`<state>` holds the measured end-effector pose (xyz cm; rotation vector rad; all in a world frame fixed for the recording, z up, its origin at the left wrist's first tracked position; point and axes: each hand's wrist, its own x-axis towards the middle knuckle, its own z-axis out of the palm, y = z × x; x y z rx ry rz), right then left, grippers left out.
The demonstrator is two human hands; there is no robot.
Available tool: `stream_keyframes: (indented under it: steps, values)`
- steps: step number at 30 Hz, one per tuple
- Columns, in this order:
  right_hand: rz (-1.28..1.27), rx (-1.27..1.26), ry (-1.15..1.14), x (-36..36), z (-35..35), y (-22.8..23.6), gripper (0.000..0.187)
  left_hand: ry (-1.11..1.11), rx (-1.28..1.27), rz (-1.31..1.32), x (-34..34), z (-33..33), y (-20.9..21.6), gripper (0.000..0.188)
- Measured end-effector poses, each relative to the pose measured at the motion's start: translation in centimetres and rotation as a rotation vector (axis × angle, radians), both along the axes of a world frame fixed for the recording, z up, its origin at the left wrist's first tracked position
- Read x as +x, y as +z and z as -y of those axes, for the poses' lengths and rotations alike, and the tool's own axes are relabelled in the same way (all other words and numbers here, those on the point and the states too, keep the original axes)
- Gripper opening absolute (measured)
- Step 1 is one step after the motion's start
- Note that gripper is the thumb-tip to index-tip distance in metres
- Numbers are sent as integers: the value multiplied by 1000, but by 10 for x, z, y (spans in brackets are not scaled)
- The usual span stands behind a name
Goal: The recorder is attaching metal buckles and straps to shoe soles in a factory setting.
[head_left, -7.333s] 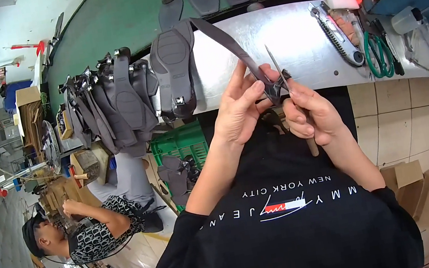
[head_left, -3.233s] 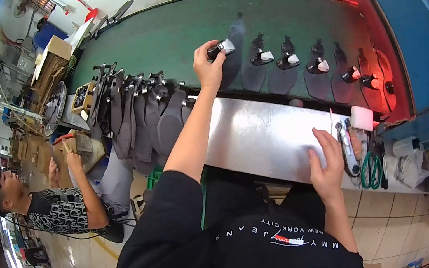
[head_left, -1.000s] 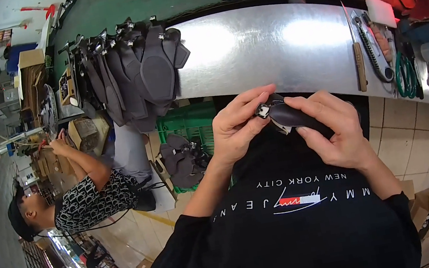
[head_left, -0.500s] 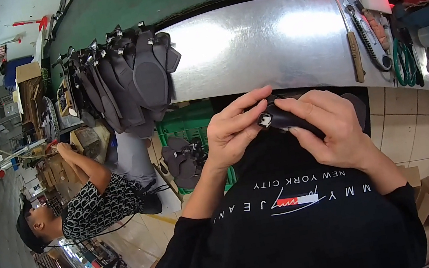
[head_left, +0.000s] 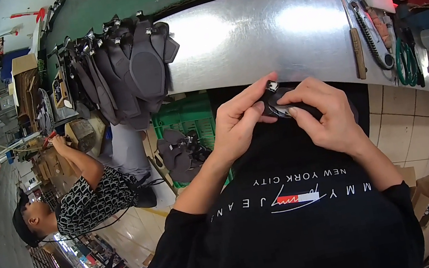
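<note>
Both hands are together in front of my chest, near the close edge of the metal table. They hold a glossy black piece [head_left: 275,105] with a pale, shiny tip at its far end. My left hand [head_left: 241,119] is closed on its left side, with the index finger stretched along beside the tip. My right hand [head_left: 324,112] pinches its right side between thumb and fingers. Most of the piece is hidden by the fingers, so its kind is unclear. A pile of dark grey, paddle-shaped padded pieces [head_left: 148,71] with glossy black ends lies at the table's left.
The bare metal tabletop [head_left: 250,43] lies beyond my hands. On its right are a wooden-handled pointed tool [head_left: 357,53], a utility knife [head_left: 376,50] and green-handled scissors [head_left: 405,62]. A green crate [head_left: 183,113] stands below left. A co-worker [head_left: 88,195] works at far left.
The held piece has been turned; its pale tip now points up and away instead of lying by the left fingertips. The right fingers are more bent, and the view has shifted slightly.
</note>
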<state>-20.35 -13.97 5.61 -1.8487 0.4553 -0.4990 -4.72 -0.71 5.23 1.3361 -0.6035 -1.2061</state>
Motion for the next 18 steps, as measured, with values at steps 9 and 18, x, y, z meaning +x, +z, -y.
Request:
stream_keyframes:
  steps: [9,18]
  values:
    - [-62,-320,109,3,6,0,17,68,100,-116,1,2,4,47]
    - [-80,-172,245,-2,14,-5,29,26,227,-187,7,7,3,44]
